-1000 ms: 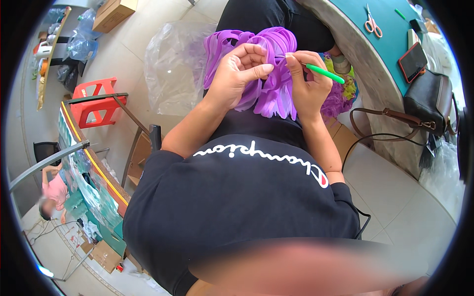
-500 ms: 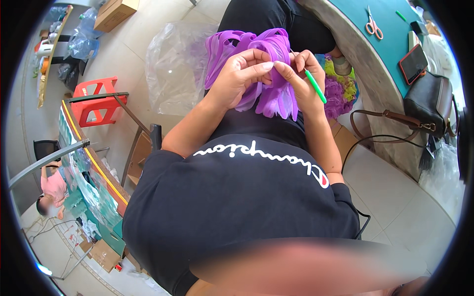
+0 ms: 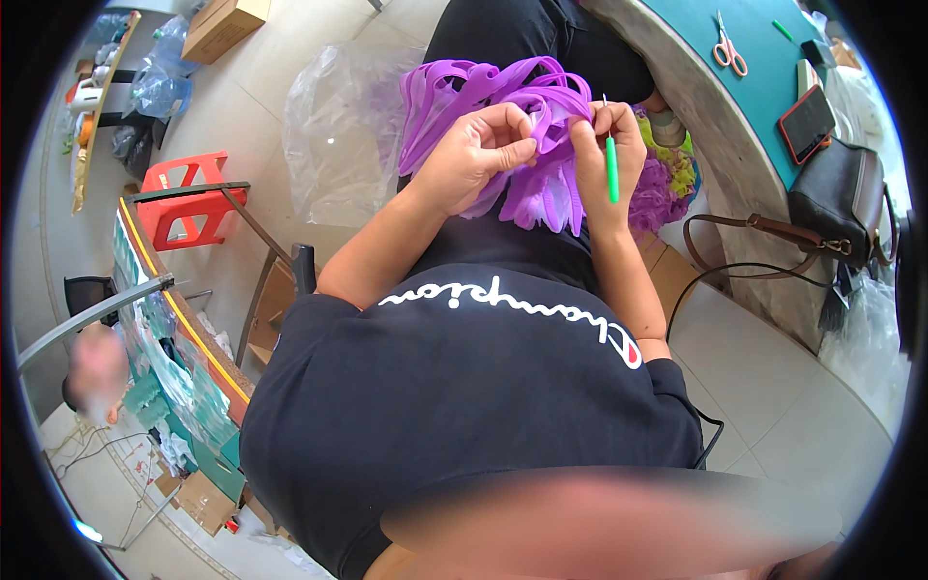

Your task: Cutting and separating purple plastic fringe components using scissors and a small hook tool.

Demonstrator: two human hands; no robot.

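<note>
Head: purple strips (image 3: 537,99) beneath left hand (image 3: 474,157)

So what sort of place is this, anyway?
Probably a small craft or garment workshop: there's a bundle of purple strips, a green-handled tool in the right hand, and scissors on a teal tabletop.

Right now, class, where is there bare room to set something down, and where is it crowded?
There is bare green tabletop between the scissors and the phone, and bare floor between the red stool and the clear plastic sheet. It is crowded where purple strips bunch around the left hand and right hand.
</note>
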